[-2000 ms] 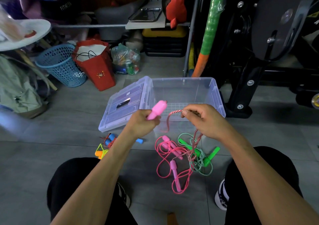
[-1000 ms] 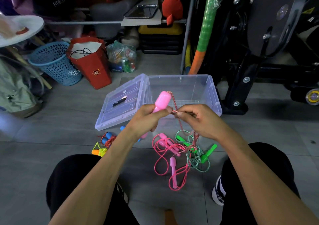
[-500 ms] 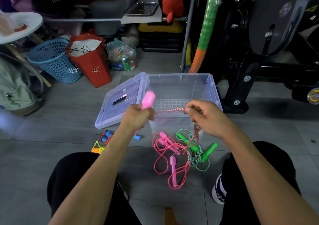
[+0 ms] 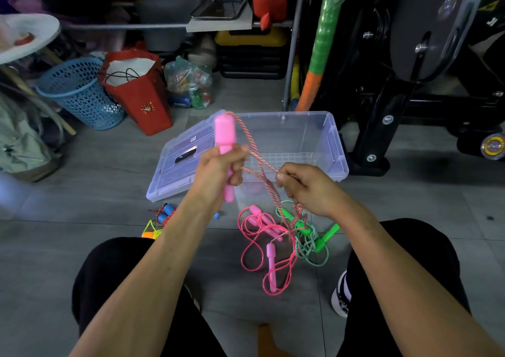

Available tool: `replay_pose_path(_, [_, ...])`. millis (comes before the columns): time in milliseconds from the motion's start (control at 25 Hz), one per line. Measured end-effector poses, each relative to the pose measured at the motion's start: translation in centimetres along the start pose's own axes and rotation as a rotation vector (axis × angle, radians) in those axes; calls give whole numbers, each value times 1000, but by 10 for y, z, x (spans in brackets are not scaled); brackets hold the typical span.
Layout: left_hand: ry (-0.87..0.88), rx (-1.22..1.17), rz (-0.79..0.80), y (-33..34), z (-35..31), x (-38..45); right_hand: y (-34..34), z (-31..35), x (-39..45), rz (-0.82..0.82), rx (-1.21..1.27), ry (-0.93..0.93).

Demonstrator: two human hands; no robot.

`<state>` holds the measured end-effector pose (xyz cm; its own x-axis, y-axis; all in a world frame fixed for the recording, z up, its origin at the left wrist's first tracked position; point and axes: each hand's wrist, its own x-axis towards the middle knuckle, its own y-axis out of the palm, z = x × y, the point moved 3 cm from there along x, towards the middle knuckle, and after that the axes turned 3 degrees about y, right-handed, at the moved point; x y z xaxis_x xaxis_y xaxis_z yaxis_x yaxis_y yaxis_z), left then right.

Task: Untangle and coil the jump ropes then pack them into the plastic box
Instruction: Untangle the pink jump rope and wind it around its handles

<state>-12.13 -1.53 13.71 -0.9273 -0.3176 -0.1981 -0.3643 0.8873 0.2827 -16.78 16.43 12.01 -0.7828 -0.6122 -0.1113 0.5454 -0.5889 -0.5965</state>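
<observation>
My left hand grips a pink jump-rope handle upright in front of the clear plastic box. Its red-and-white twisted rope loops from the handle's top to my right hand, which pinches it. The rope then drops to the floor pile. There a pink rope with pink handles lies tangled with a green rope with green handles. The box stands open and holds no ropes; its lid leans against its left side.
Small blue-handled and yellow-orange ropes lie on the grey floor left of my arm. A blue basket, red paper bag and bag of bottles stand behind. Black gym equipment fills the right.
My left hand turned the pink handle upright and raised it. A loop of the twisted rope now hangs between both hands, where it was stretched straight half a second ago.
</observation>
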Motion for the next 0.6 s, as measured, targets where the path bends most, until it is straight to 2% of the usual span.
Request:
replay_pose_path(80, [-37,-163,-125,-11,-3,7,1,-6,0,-3,-44,46])
replay_pose_path(120, [-72,-88,-183,-18,-1,10,0,-7,1,-14,-52,59])
replay_pose_path(200, [-170,346,-215,-30,9,13,-2,-4,2,-50,-44,48])
replay_pose_path(280, [-223,628,-131,-30,18,11,-5,4,2,-71,-26,4])
replay_pose_path(440, [-91,585,85,-6,7,-2,-5,15,-1,-20,-3,-62])
replay_pose_path(520, [-55,657,215,7,1,-12,-3,17,-1,-5,50,-56])
replay_pose_path(600, [-17,637,225,11,1,-15,-2,17,1,-9,45,-56])
